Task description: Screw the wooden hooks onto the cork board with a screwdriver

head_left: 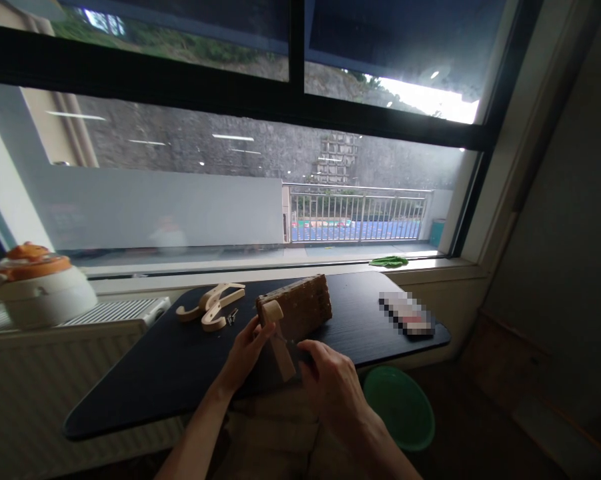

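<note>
In the head view my left hand [247,350] is closed around a pale curved wooden hook [284,357], its thumb near the rounded upper end. The hook is against the near end of a brown box-like piece with a notched edge [305,301], which lies tilted on the table. My right hand [330,370] is closed on a screwdriver [291,343]; its thin shaft points left at the hook, and most of the handle is hidden in the fingers. I cannot tell whether the tip touches a screw.
Several loose wooden hooks [213,307] lie on the dark table [145,373], beside a few small screws [233,317]. A blurred-out flat object [407,313] is at the right. A green basin [399,407] stands below, a white-and-orange pot [43,290] on the radiator, a green cloth [389,261] on the sill.
</note>
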`<state>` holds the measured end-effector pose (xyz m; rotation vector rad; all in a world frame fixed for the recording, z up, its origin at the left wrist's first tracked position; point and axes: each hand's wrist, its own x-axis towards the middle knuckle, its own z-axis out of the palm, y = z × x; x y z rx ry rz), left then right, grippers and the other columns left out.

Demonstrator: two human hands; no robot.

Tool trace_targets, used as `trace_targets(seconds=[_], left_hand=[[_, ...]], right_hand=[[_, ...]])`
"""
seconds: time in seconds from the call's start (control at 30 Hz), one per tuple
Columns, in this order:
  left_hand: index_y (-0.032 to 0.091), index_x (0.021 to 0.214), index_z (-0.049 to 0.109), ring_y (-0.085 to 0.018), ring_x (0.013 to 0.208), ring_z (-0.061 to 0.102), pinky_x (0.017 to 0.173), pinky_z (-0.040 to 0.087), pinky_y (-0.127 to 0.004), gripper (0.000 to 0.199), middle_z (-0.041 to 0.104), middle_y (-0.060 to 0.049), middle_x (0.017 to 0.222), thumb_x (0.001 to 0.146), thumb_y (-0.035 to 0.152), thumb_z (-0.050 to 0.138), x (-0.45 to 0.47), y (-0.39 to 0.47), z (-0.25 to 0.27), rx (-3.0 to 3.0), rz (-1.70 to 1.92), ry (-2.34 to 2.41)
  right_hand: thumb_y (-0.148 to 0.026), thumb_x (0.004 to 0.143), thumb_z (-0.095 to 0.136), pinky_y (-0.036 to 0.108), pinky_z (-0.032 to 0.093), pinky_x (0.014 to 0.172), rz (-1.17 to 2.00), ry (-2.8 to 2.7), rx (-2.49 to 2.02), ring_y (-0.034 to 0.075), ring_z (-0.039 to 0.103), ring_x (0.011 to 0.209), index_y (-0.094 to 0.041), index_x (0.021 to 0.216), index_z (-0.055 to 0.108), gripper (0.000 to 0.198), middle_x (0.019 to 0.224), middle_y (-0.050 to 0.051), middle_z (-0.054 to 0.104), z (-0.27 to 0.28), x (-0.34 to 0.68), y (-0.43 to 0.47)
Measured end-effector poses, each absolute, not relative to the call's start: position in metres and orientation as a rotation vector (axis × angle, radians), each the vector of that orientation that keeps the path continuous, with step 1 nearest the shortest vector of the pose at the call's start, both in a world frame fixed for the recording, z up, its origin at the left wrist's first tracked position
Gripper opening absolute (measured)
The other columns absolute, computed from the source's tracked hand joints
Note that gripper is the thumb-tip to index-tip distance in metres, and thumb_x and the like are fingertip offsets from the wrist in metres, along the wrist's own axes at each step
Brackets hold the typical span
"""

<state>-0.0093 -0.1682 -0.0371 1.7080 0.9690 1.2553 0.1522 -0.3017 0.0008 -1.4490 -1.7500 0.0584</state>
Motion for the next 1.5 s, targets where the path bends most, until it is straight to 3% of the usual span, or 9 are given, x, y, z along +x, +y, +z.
trace_targets(seconds=[0.2, 0.4, 0.9, 1.17, 1.5], left_hand=[[0.018, 0.106, 0.059, -0.016, 0.068, 0.054, 0.062, 0.041, -0.023, 0.044, 0.059, 0.002, 0.068, 0.076, 0.049, 0.054, -0.0088, -0.1699, -0.0345, 1.7, 1.257, 0.968], [0.018, 0.107, 0.059, -0.017, 0.07, 0.054, 0.064, 0.041, -0.024, 0.043, 0.057, 0.002, 0.066, 0.076, 0.048, 0.054, -0.0092, -0.1685, -0.0351, 1.698, 1.258, 0.987], [0.018, 0.104, 0.059, -0.014, 0.07, 0.054, 0.062, 0.04, -0.021, 0.038, 0.062, 0.001, 0.08, 0.078, 0.046, 0.054, -0.0106, -0.1675, -0.0373, 1.726, 1.244, 0.957], [0.019, 0.109, 0.058, -0.016, 0.076, 0.054, 0.067, 0.041, -0.023, 0.039, 0.059, 0.001, 0.075, 0.079, 0.044, 0.053, -0.0113, -0.1645, -0.0401, 1.73, 1.245, 0.967], [0.018, 0.107, 0.058, -0.016, 0.076, 0.054, 0.066, 0.041, -0.023, 0.039, 0.06, 0.001, 0.078, 0.078, 0.045, 0.054, -0.0112, -0.1651, -0.0397, 1.728, 1.242, 0.945]], right_hand=[[-0.023, 0.082, 0.051, 0.023, 0.038, 0.061, -0.017, -1.735, -1.551, 0.015, 0.064, 0.071, -0.022, 0.102, 0.059, 0.021, 0.082, 0.0, 0.069, 0.0025, 0.1501, -0.2983], [-0.032, 0.086, 0.047, 0.023, 0.036, 0.062, -0.064, -1.7, -1.6, 0.016, 0.064, 0.073, -0.022, 0.097, 0.06, 0.019, 0.082, 0.001, 0.069, 0.0014, 0.1529, -0.2964], [-0.015, 0.077, 0.051, 0.022, 0.041, 0.071, 0.084, -1.708, -1.473, 0.014, 0.062, 0.078, -0.025, 0.105, 0.059, 0.031, 0.094, 0.0, 0.066, 0.0035, 0.1502, -0.2989], [-0.026, 0.083, 0.048, 0.024, 0.034, 0.059, 0.029, -1.699, -1.634, 0.017, 0.064, 0.067, -0.023, 0.099, 0.057, 0.018, 0.074, -0.001, 0.068, 0.0019, 0.1496, -0.2968], [-0.026, 0.083, 0.049, 0.023, 0.037, 0.065, -0.062, -1.698, -1.588, 0.014, 0.059, 0.072, -0.028, 0.105, 0.059, 0.024, 0.083, 0.0, 0.063, 0.0056, 0.1518, -0.2977]])
